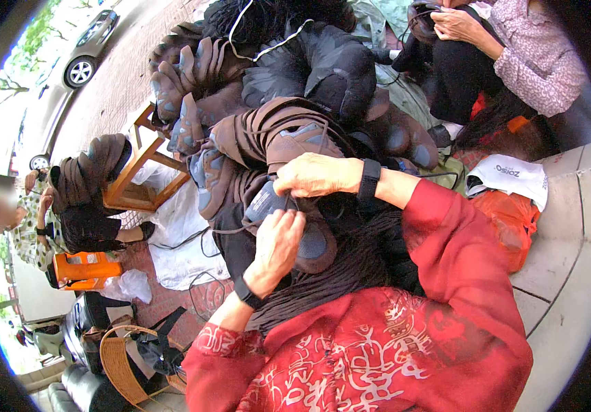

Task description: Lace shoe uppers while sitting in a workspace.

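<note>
A brown and blue-grey shoe upper point(314, 248) lies across my lap, its dark tongue point(262, 203) turned toward the left. My right hand point(319, 176) comes from the right and is closed at the tongue's upper edge, fingertips pinched on the upper. Just below it, my left hand point(278, 248) is closed too, its fingers bunched at the lacing edge. A dark shoelace seems to run between the fingers, but their tips hide most of it. Under my hands, a thick bundle of dark shoelaces point(340, 278) spreads over my lap. Both wrists wear black bands.
Stacked brown shoe uppers point(275, 134) and black ones point(336, 69) are heaped ahead. A wooden stool point(145, 168) stands left, near an orange stool point(88, 269). Two people handle uppers at far left and upper right. An orange bag point(508, 223) lies right; a wicker chair point(120, 364) lower left.
</note>
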A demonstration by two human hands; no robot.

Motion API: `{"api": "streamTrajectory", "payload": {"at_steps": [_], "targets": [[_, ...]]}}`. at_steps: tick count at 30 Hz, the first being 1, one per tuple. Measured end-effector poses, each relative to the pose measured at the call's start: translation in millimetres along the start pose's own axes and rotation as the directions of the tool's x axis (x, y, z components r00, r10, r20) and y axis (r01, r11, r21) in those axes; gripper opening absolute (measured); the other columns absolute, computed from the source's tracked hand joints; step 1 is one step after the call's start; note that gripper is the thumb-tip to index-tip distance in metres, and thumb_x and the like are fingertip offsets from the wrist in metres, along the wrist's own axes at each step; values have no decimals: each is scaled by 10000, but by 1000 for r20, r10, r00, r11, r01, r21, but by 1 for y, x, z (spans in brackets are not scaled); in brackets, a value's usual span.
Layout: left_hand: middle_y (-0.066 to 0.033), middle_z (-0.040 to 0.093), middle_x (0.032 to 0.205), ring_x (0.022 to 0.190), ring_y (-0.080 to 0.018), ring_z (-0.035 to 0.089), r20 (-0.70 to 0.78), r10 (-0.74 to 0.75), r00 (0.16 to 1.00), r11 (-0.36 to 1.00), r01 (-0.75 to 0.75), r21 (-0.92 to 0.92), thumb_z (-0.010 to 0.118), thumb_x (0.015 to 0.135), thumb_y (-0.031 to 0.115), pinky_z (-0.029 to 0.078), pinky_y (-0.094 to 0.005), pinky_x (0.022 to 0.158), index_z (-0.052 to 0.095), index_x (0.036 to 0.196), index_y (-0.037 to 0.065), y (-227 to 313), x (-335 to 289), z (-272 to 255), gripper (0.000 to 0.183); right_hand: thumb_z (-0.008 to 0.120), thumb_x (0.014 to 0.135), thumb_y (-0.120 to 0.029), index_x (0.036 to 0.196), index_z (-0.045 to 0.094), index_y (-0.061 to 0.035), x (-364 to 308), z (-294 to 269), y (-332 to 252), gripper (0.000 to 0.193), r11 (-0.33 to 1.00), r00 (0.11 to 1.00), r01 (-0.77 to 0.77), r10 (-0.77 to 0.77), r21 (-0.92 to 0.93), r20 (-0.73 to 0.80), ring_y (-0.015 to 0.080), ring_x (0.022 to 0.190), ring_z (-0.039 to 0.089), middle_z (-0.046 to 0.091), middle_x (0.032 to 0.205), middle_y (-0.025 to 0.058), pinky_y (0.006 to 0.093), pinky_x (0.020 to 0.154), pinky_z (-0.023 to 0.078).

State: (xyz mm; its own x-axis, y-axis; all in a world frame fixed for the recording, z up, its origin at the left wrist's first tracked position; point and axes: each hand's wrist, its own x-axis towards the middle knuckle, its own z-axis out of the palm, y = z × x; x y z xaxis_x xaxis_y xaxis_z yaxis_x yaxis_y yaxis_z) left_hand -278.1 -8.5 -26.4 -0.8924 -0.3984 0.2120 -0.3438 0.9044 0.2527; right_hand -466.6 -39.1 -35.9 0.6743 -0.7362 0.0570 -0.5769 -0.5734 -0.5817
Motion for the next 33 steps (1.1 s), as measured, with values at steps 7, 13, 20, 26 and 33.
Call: {"api": "streamTrajectory", "payload": {"at_steps": [7,13,20,26,33], "targets": [[-47,476,711,745,-200,490,25,-75,997,954,64,294,564,651,64,410,-296,630,509,857,52,0,1,9,214,631,655,-126,993,543,-53,-74,48,-48,357,952,896,-306,277,-29,-346,267,824,522,532,817,95,364,715,435],[-80,460,663,678,-260,483,44,-252,967,961,245,126,578,641,36,406,-363,580,468,741,72,26,-8,-22,153,593,686,-51,1230,377,9,-91,83,-58,588,952,880,-302,294,38,-373,233,774,526,526,781,88,356,729,416],[-68,538,644,571,-193,523,-114,-750,652,661,729,-176,594,651,-49,431,-282,547,548,752,31,20,-80,-128,136,576,764,-103,990,575,-41,-80,32,-46,234,620,869,-162,458,768,-186,123,653,583,616,707,55,287,642,462],[-85,616,775,692,-208,605,14,-390,921,741,322,-589,614,715,-25,484,-291,629,609,846,31,46,-61,-86,142,572,706,-135,830,608,-17,-73,23,-34,175,919,949,-176,253,352,-186,271,671,609,621,732,131,330,624,469],[-99,549,910,843,-277,520,23,-144,989,970,145,-194,692,671,122,431,-342,741,589,918,50,44,-41,-8,278,591,710,-100,778,603,6,-95,29,-39,126,840,968,-117,215,529,-128,233,710,601,615,754,109,318,677,467]]}}
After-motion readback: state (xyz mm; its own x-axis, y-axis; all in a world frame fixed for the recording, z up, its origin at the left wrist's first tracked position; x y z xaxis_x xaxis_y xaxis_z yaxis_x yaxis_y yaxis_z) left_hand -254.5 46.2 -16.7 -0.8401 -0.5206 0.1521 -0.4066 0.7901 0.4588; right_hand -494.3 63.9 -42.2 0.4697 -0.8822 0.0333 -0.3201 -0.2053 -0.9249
